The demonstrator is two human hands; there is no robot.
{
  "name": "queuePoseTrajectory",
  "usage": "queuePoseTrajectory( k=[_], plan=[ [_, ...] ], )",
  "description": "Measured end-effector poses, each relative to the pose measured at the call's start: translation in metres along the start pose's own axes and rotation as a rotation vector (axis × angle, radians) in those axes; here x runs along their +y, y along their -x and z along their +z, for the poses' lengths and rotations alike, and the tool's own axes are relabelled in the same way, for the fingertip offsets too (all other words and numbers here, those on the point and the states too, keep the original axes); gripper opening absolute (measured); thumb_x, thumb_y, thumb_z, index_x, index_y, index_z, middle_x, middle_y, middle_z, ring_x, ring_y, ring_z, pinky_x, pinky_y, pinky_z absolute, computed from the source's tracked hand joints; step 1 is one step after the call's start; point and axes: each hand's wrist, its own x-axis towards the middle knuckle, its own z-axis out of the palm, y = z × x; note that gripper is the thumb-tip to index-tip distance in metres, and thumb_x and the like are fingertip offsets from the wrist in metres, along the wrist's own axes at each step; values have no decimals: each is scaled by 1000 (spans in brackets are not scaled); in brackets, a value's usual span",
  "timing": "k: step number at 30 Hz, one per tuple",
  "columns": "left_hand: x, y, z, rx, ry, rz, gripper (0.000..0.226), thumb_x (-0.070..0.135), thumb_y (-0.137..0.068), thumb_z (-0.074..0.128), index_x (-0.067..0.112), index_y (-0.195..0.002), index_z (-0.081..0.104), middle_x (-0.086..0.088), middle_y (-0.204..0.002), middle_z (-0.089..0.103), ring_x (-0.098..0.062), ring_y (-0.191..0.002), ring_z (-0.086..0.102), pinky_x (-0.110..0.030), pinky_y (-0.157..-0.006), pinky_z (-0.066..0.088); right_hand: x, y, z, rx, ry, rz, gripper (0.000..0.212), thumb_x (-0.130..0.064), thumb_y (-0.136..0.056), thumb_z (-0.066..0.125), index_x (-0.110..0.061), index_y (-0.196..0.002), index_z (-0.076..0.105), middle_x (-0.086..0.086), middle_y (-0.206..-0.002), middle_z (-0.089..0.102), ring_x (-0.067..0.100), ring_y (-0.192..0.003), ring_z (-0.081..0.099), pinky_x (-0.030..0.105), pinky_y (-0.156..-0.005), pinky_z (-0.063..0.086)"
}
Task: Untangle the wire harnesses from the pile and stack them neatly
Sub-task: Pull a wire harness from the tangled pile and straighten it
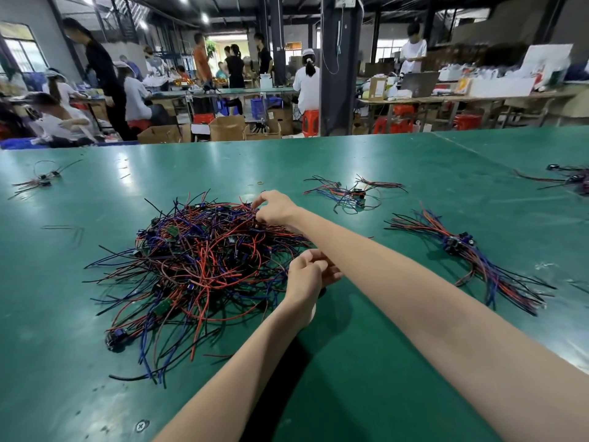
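A tangled pile of wire harnesses (204, 263), red, blue and black wires with small green boards, lies on the green table (366, 362) left of centre. My right hand (274, 208) reaches across to the pile's far right edge and pinches wires there with its fingertips. My left hand (307, 275) sits at the pile's near right edge with fingers loosely curled; whether it holds a wire is unclear. A neat stack of harnesses (468, 253) lies to the right, wires fanned out.
A smaller loose bunch of harnesses (353, 194) lies behind the hands. More harnesses sit at the far left (39, 180) and far right edge (570, 180). Beyond the table's far edge, people work at benches among boxes and red stools.
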Motion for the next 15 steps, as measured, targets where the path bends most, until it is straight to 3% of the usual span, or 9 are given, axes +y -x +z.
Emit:
queuePoseTrajectory(
  k=[3, 7, 10, 12, 15],
  plan=[
    [-3, 2, 0, -3, 14, -4, 25, -12, -92, 33, -7, -105, 55, -20, -93, 63, -19, -71, 63, -27, -68, 58, -1, 2, -4, -103, -68, 92, 26, 7, -81, 58, 12, -107, 63, 12, -90, 54, 20, -75, 45, 24, -57, 35],
    [-2, 3, 0, -14, 30, 1, 27, -11, -94, 33, 0, -93, 57, -16, -86, 63, -14, -65, 65, -27, -68, 58, -1, 6, -11, -127, 192, -31, 28, -13, -82, 72, 1, -106, 69, 14, -103, 67, 20, -92, 58, 22, -72, 41],
    [0, 3, 0, -23, 47, -3, 28, -11, -95, 33, 2, -88, 57, -12, -79, 62, -10, -57, 65, -20, -59, 54, -4, 9, -22, 17, 233, -174, 29, -20, -86, 69, 2, -105, 68, 16, -107, 69, 25, -100, 62, 21, -78, 42],
    [2, 3, -1, -34, 56, 4, 27, -10, -95, 35, 1, -88, 57, -12, -77, 62, -10, -56, 65, -19, -58, 53, -15, 11, -32, 179, 60, -248, 28, -21, -88, 66, 3, -102, 65, 18, -103, 67, 24, -91, 61, 24, -79, 45],
    [0, 3, -3, -19, 72, 6, 23, -10, -95, 38, 1, -88, 58, -12, -76, 62, -10, -54, 64, -19, -56, 53, -31, 19, -53, 347, -176, -320, 23, -24, -89, 66, -1, -93, 65, 9, -86, 64, 13, -74, 52, 18, -67, 43]
  ],
)
